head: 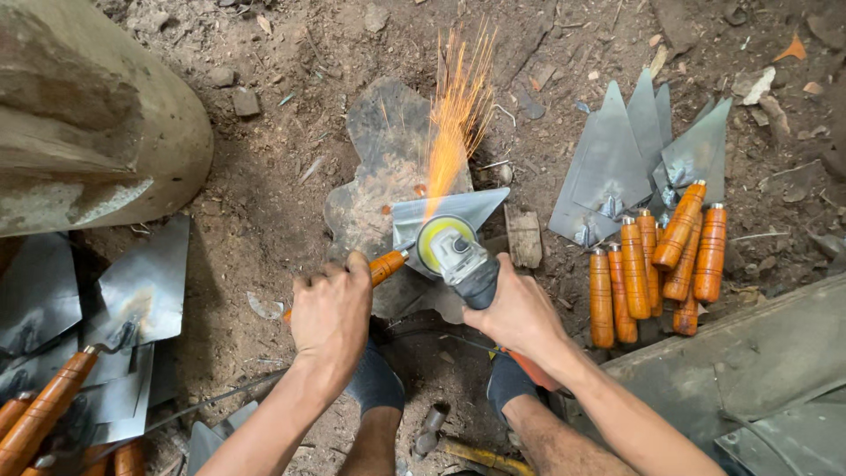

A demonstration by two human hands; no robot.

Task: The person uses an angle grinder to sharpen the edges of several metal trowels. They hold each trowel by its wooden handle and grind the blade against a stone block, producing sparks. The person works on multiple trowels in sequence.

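Note:
My left hand (331, 310) grips the orange wooden handle (386, 265) of a steel trowel. Its triangular blade (476, 207) lies flat on a dark stone slab (388, 159). My right hand (514, 310) holds an angle grinder (460, 258) by its body, with the disc pressed on the blade. Orange sparks (458, 106) shoot away from me over the slab. My two feet in dark socks (374, 381) rest just below the slab.
A pile of several trowels with orange handles (656, 256) lies to the right. More trowels (106, 344) lie at the left. A thick log (88, 115) stands at the upper left. A grey metal sheet (749, 361) sits at the lower right. The ground is dirt with stones.

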